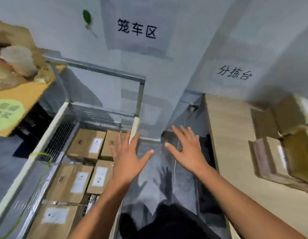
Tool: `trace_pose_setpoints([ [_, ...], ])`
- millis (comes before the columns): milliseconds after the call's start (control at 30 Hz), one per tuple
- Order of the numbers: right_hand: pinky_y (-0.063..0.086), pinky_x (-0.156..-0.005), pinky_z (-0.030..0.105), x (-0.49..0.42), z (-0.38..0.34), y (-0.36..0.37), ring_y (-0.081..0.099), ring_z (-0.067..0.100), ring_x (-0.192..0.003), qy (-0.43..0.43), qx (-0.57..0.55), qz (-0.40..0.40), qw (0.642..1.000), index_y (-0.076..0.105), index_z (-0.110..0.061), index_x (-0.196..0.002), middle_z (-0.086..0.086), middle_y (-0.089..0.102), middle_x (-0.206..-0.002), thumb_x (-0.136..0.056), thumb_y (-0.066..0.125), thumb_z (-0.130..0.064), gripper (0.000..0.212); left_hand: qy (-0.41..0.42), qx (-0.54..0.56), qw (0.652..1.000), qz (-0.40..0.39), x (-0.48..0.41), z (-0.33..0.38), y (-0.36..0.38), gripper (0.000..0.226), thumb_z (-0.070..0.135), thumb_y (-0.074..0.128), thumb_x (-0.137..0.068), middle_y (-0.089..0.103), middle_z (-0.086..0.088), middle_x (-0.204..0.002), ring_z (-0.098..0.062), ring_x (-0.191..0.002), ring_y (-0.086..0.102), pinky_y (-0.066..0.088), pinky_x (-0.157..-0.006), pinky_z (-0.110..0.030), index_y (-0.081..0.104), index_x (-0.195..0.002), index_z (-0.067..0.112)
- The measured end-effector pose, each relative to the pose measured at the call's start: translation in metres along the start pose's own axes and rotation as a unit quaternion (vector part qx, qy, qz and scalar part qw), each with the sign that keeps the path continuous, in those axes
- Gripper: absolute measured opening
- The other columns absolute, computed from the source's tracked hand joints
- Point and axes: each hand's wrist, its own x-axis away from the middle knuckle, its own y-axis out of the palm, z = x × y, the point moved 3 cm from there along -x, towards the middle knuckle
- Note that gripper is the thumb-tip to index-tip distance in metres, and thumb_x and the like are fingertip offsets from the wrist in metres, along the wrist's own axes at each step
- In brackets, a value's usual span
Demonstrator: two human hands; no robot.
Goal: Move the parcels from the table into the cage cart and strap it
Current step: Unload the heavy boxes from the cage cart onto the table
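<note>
The metal cage cart (51,128) stands at the left with several brown cardboard parcels (87,145) lying in it, each with a white label. A green strap (41,155) hangs over the cart's left rail. On the wooden table (231,135) at the right lie more parcels (277,157). My left hand (127,161) hovers with fingers spread over the cart's right rail, holding nothing. Beside it, my right hand (187,150) is spread flat in the air above the floor gap between cart and table, also empty.
A cardboard box with plastic wrap and a green sticker (13,94) sits on a shelf at the far left. White walls with black signs (136,29) close the back. A thin white cord (174,171) hangs in the gap by the table's edge.
</note>
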Motion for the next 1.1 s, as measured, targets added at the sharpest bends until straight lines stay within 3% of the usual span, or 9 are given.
trace_pose_setpoints([
  [200,0.004,-0.128,0.051,0.082,0.094,-0.097,0.002,0.025,-0.16,0.144,-0.03,0.146,0.978,0.025,-0.041,-0.162,0.001,0.017,-0.172,-0.097,0.054,-0.063,0.075,0.183,-0.001,0.98,-0.081,-0.008,0.147,0.048,0.106,0.096,0.028,-0.072,0.014,0.001,-0.175,-0.03,-0.162,0.0,0.009,-0.127,-0.062,0.03,-0.162,0.04],
  [300,0.008,-0.129,0.05,0.138,0.142,-0.135,0.005,0.021,-0.16,0.193,-0.049,0.222,0.954,0.027,-0.04,-0.161,-0.001,0.019,-0.172,-0.095,0.051,-0.066,0.075,0.249,0.006,0.961,-0.118,0.005,0.219,0.078,0.106,0.098,0.033,-0.073,0.01,0.004,-0.175,-0.027,-0.162,-0.003,0.008,-0.127,-0.061,0.027,-0.163,0.041],
  [467,0.004,-0.129,0.05,0.265,0.236,-0.184,0.0,0.013,-0.159,0.306,-0.122,0.34,0.881,0.027,-0.049,-0.158,-0.007,0.018,-0.172,-0.092,0.044,-0.073,0.073,0.351,0.005,0.914,-0.204,0.063,0.343,0.146,0.103,0.094,0.033,-0.076,0.005,0.011,-0.175,-0.02,-0.161,-0.007,-0.001,-0.127,-0.055,0.022,-0.163,0.041],
  [567,-0.002,-0.127,0.047,0.346,0.283,-0.201,-0.003,0.015,-0.16,0.374,-0.062,0.376,0.845,0.028,-0.046,-0.159,-0.004,0.018,-0.172,-0.088,0.038,-0.077,0.078,0.401,0.005,0.884,-0.24,0.111,0.407,0.189,0.104,0.094,0.03,-0.074,0.008,0.009,-0.175,-0.02,-0.161,-0.004,0.003,-0.128,-0.055,0.024,-0.163,0.042],
  [833,0.006,-0.129,0.051,0.521,0.366,-0.197,0.001,0.023,-0.16,0.517,-0.079,0.429,0.736,0.029,-0.039,-0.161,0.002,0.019,-0.172,-0.084,0.035,-0.08,0.087,0.485,-0.011,0.808,-0.335,0.238,0.517,0.296,0.096,0.088,0.04,-0.078,0.014,0.008,-0.174,-0.021,-0.162,-0.001,0.012,-0.128,-0.058,0.032,-0.16,0.04],
  [1000,0.008,-0.128,0.051,0.589,0.394,-0.183,0.004,0.026,-0.159,0.576,-0.095,0.462,0.668,0.032,-0.036,-0.161,0.005,0.024,-0.17,-0.085,0.037,-0.077,0.086,0.536,-0.052,0.735,-0.411,0.3,0.554,0.36,0.094,0.087,0.038,-0.08,0.012,0.007,-0.175,-0.022,-0.162,-0.003,0.003,-0.13,-0.052,0.031,-0.161,0.04],
  [1100,0.01,-0.127,0.057,0.613,0.411,-0.176,0.002,0.028,-0.16,0.614,-0.092,0.457,0.638,0.033,-0.034,-0.16,0.005,0.024,-0.17,-0.09,0.04,-0.073,0.081,0.573,-0.07,0.687,-0.441,0.325,0.576,0.397,0.085,0.08,0.047,-0.089,0.016,0.004,-0.174,-0.025,-0.161,0.001,0.006,-0.129,-0.052,0.033,-0.16,0.036],
])
